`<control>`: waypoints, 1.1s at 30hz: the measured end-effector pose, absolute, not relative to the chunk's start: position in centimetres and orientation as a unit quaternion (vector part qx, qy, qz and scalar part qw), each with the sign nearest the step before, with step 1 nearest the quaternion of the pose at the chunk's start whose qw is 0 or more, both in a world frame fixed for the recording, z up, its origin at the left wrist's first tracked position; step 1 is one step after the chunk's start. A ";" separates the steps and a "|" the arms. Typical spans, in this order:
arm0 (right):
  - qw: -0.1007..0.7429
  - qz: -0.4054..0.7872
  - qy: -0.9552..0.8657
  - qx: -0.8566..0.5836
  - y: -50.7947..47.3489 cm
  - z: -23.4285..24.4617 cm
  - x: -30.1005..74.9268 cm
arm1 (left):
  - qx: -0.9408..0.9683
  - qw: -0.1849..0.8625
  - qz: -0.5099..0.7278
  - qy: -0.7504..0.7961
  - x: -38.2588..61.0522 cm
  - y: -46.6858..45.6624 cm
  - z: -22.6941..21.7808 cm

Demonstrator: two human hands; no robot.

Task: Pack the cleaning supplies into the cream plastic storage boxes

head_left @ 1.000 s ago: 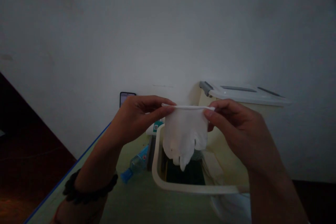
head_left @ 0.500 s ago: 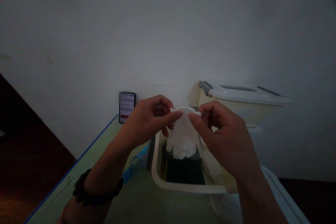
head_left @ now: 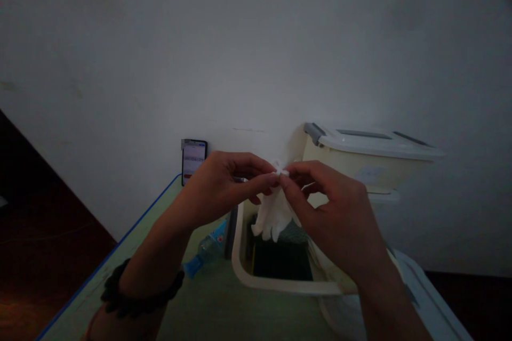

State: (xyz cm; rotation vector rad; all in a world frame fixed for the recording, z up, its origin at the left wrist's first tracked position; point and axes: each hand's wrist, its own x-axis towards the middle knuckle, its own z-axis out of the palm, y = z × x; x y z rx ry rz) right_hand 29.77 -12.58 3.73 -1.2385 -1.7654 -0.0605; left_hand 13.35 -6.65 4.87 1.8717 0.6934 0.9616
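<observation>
A thin white glove hangs with its fingers downward and its cuff at the top. My left hand pinches the cuff from the left with thumb and fingertips. From the other side my right hand pinches it too, and the fingertips of both hands nearly meet around the bunched opening. Below the glove stands an open cream-coloured bin. Inside it lie a dark green flat object and a grey-green rough piece, partly hidden by the glove.
A phone with a lit screen leans against the wall at the left. A plastic bottle with a blue cap lies beside the bin on the green table. At the right rear is a lidded storage box.
Both hands have come closer together. The glove's cuff, stretched wide before, is now gathered into a narrow bunch, and the glove hangs narrower.
</observation>
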 end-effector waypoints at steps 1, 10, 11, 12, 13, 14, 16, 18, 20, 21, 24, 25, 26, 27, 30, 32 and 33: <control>0.470 -0.027 -0.727 -0.499 -12.6 3.7 29.8 | 0.756 0.443 0.389 0.283 13.3 -6.7 4.9; 0.420 -0.057 -0.773 -0.472 -13.2 4.3 29.8 | 0.765 0.455 0.379 0.254 12.4 -6.5 4.8; 0.416 -0.055 -0.775 -0.472 -13.2 4.3 29.7 | 0.768 0.449 0.378 0.256 12.3 -6.5 4.8; 0.414 -0.054 -0.775 -0.474 -13.3 4.3 29.7 | 0.772 0.441 0.378 0.258 12.2 -6.5 4.9; 0.412 -0.055 -0.775 -0.476 -13.3 4.3 29.7 | 0.777 0.433 0.375 0.260 12.2 -6.5 4.9; 0.410 -0.056 -0.775 -0.477 -13.3 4.3 29.7 | 0.783 0.424 0.373 0.261 12.1 -6.5 4.9; 0.411 -0.060 -0.776 -0.476 -13.2 4.2 29.7 | 0.794 0.407 0.369 0.261 12.0 -6.5 4.9; 0.413 -0.060 -0.777 -0.472 -13.2 4.2 29.8 | 0.806 0.401 0.354 0.255 11.8 -6.5 4.9; 0.418 -0.055 -0.776 -0.470 -13.1 4.3 29.9 | 0.820 0.400 0.330 0.243 11.5 -6.4 4.9; 0.420 -0.052 -0.774 -0.471 -13.1 4.3 30.0 | 0.824 0.394 0.326 0.242 11.2 -6.3 4.9; 0.429 -0.042 -0.767 -0.476 -13.2 4.5 30.5 | 0.826 0.346 0.355 0.268 10.4 -5.8 4.8; 0.433 -0.040 -0.765 -0.476 -13.3 4.5 30.6 | 0.827 0.328 0.363 0.277 10.2 -5.6 4.8; 0.438 -0.039 -0.763 -0.473 -13.3 4.6 30.8 | 0.830 0.315 0.362 0.283 10.0 -5.5 4.8; 0.443 -0.041 -0.763 -0.469 -13.4 4.6 31.0 | 0.837 0.307 0.355 0.281 9.8 -5.5 4.8; 0.448 -0.048 -0.767 -0.458 -13.4 4.7 31.5 | 0.859 0.292 0.349 0.236 10.0 -5.7 4.8; 0.446 -0.050 -0.772 -0.451 -13.5 4.8 31.6 | 0.868 0.280 0.361 0.196 10.4 -6.1 4.9; 0.445 -0.050 -0.774 -0.447 -13.5 4.8 31.7 | 0.872 0.270 0.367 0.179 10.7 -6.3 4.9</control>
